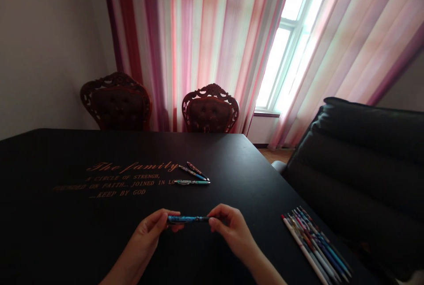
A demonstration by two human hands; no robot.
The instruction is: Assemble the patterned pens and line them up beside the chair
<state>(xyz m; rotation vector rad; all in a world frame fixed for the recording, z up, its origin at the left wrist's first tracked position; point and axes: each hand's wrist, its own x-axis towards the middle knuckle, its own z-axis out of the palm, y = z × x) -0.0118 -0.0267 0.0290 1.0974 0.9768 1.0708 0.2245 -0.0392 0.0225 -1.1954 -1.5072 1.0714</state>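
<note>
Both hands, left hand [150, 227] and right hand [228, 225], pinch slim blue patterned plastic pen [188, 219]; three finished pens [194, 176] far, row of pens [314, 243] right remain.

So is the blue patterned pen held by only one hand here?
No: the left hand grips one end of the blue patterned pen and the right hand grips the other, above the black table.

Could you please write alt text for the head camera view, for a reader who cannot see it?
Two bare hands, the left hand and the right hand, hold a blue pen level by its ends above a black table. Three pens lie farther back beside printed lettering, and a row of pens lies at right.
</note>
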